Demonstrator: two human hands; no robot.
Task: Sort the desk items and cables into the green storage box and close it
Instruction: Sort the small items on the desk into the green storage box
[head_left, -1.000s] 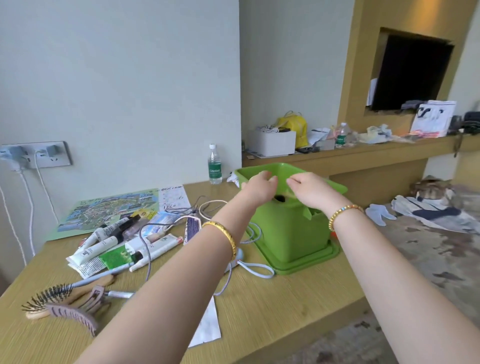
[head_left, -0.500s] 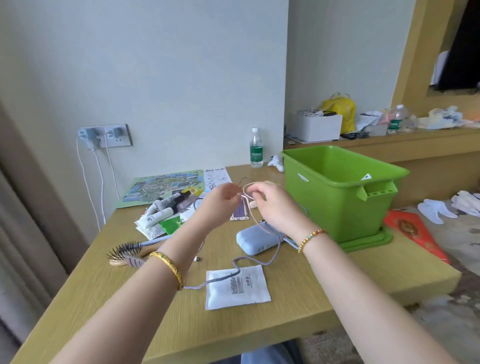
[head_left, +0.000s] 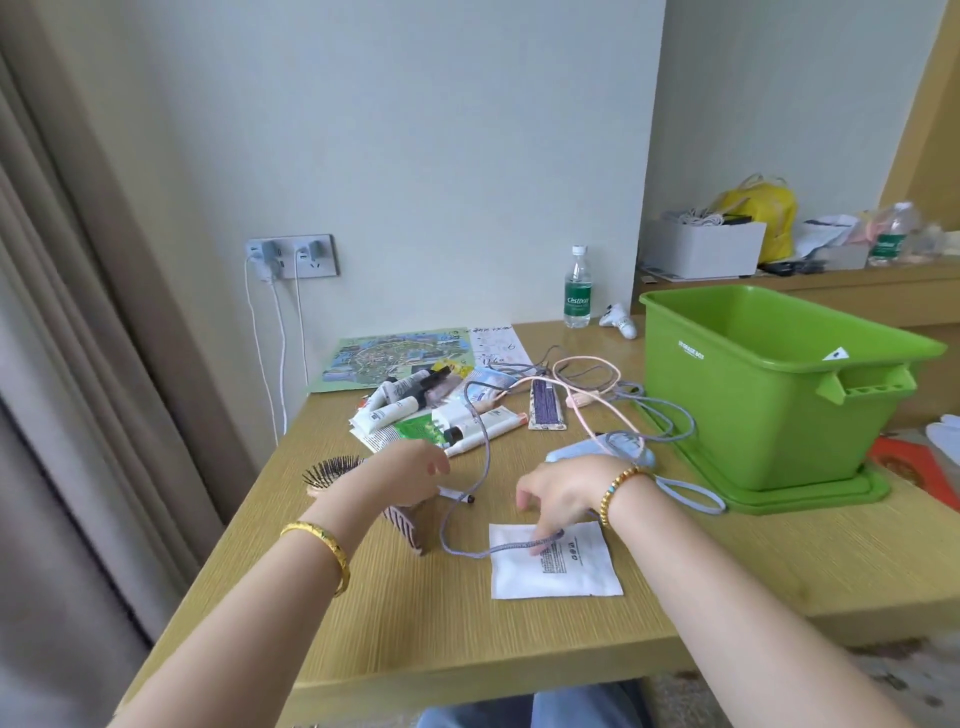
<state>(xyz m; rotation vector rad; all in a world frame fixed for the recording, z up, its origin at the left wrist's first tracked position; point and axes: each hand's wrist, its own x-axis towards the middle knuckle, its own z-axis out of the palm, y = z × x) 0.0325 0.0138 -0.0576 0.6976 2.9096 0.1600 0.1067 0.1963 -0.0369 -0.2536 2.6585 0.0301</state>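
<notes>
The open green storage box (head_left: 769, 395) stands on its lid (head_left: 810, 496) at the right of the desk. A long grey cable (head_left: 485, 441) loops across the desk, tangled with a pink cable (head_left: 587, 382). My right hand (head_left: 563, 491) pinches the grey cable's end over a white packet (head_left: 558, 569). My left hand (head_left: 410, 470) hovers with curled fingers above a pink comb (head_left: 410, 532) and a pen (head_left: 457, 497); its fingertips are hidden. A hairbrush (head_left: 332, 470), tubes (head_left: 410, 410) and a light blue pouch (head_left: 602, 448) lie nearby.
A map (head_left: 395, 358) and a water bottle (head_left: 577, 288) sit by the wall. Chargers hang from the wall socket (head_left: 291, 255) at the left. A shelf behind the box carries a white carton (head_left: 701, 249) and a yellow bag (head_left: 763, 208). A curtain hangs at the far left.
Both hands have dropped from the raised cable near the desk's middle to its front. The right now holds the grey cable's end on the white packet; the left sits over the comb.
</notes>
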